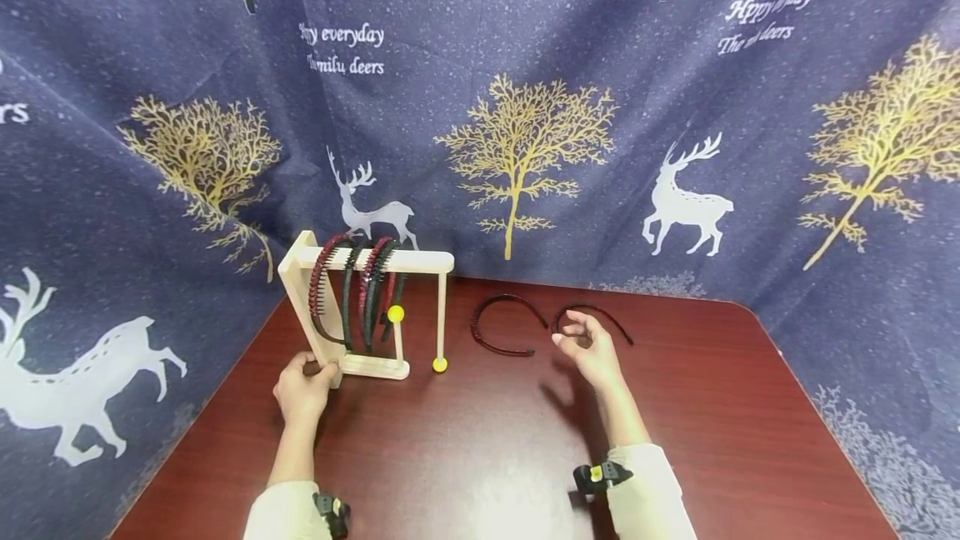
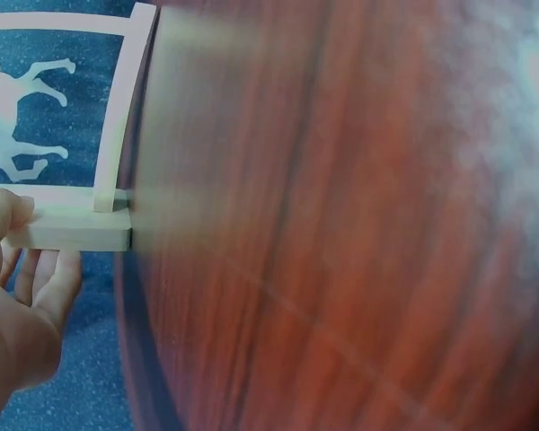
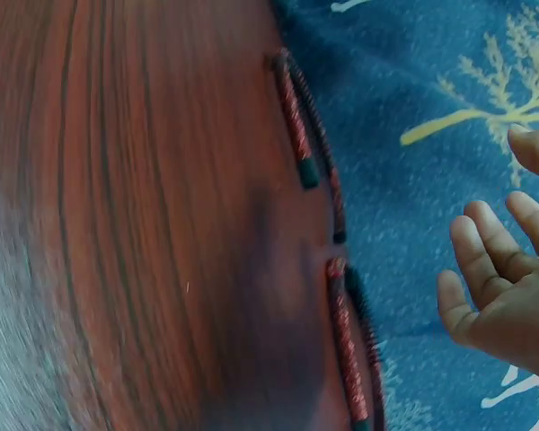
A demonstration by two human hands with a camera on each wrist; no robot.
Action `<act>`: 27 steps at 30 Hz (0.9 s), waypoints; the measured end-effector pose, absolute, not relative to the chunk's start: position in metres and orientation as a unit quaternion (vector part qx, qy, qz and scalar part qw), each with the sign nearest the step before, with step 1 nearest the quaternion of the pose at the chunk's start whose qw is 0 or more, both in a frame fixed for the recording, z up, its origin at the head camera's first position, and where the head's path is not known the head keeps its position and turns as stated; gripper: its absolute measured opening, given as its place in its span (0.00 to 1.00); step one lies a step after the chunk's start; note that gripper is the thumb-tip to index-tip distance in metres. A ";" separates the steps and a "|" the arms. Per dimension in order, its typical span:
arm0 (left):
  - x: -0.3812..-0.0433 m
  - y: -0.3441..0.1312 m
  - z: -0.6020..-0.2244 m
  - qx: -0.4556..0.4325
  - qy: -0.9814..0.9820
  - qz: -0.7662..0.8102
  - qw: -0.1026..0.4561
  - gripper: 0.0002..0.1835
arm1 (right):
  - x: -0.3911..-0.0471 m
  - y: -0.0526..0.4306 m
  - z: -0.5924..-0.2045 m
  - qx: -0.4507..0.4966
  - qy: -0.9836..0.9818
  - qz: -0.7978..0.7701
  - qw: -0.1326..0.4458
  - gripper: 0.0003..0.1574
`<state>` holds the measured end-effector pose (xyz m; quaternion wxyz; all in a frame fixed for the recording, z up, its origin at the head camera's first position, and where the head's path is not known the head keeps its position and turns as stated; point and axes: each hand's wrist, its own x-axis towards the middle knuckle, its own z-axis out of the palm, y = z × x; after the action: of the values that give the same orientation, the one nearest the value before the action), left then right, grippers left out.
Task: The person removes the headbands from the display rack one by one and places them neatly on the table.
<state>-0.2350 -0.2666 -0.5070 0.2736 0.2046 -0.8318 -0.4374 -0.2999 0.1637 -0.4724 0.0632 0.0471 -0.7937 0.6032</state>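
Several dark red and black headbands hang over the top bar of a pale wooden stand. My left hand grips the lower end of the stand's upright board; in the left wrist view the thumb of that hand lies on the wood, fingers beneath. Two headbands lie on the table: one dark red headband and, farther right, another headband. Above that right one, partly covering it in the head view, is my right hand. Its fingers are loosely spread with nothing held, as the right wrist view also shows.
The reddish-brown wooden table has a rounded far right corner. Behind it hangs a blue cloth printed with white deer and golden trees. Yellow balls cap the stand's thin rods.
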 end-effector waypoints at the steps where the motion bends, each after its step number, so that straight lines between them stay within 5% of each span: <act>1: -0.235 -0.267 -0.508 0.205 -0.831 -0.439 0.273 0.11 | -0.298 0.162 -0.471 0.050 -0.790 0.608 0.059 0.32; 27: -0.234 -0.267 -0.505 0.207 -0.835 -0.431 0.271 0.12 | -0.245 0.103 -0.412 0.180 -0.746 0.637 0.077 0.25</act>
<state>-0.2344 -0.2670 -0.5052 0.2709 0.2074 -0.8352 -0.4313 -0.2448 0.1025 -0.4120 0.0765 0.1795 -0.7460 0.6368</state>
